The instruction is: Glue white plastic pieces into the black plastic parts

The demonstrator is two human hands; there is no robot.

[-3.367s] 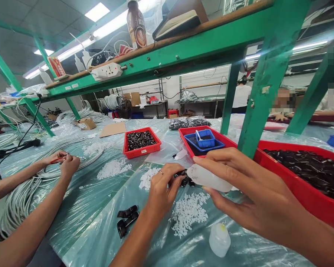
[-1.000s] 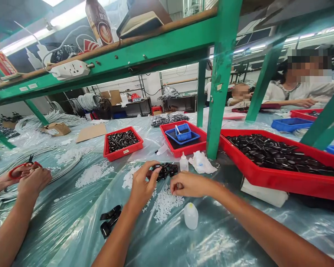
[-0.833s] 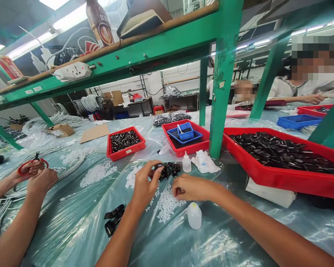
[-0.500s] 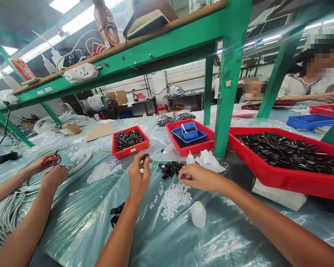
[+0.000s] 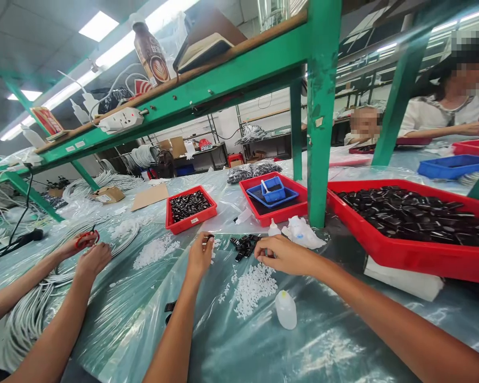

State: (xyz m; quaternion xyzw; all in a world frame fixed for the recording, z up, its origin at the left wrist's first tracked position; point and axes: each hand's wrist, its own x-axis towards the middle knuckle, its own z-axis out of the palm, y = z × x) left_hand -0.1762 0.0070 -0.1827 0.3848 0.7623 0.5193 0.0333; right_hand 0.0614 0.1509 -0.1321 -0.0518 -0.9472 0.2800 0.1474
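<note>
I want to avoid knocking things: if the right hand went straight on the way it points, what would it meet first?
The right hand would probably meet the loose black parts, close by its fingers. Depth is unclear, so they may already touch.

The sheeting (image 5: 131,314) looks like glossy, creased plastic, the black pieces (image 5: 245,247) shiny, the flat cardboard (image 5: 149,197) matt

On the bench (image 5: 323,346), I am seeing the bottle (image 5: 286,309) standing right of the loose pieces (image 5: 255,287), the trays (image 5: 191,221) lying behind them.
</note>
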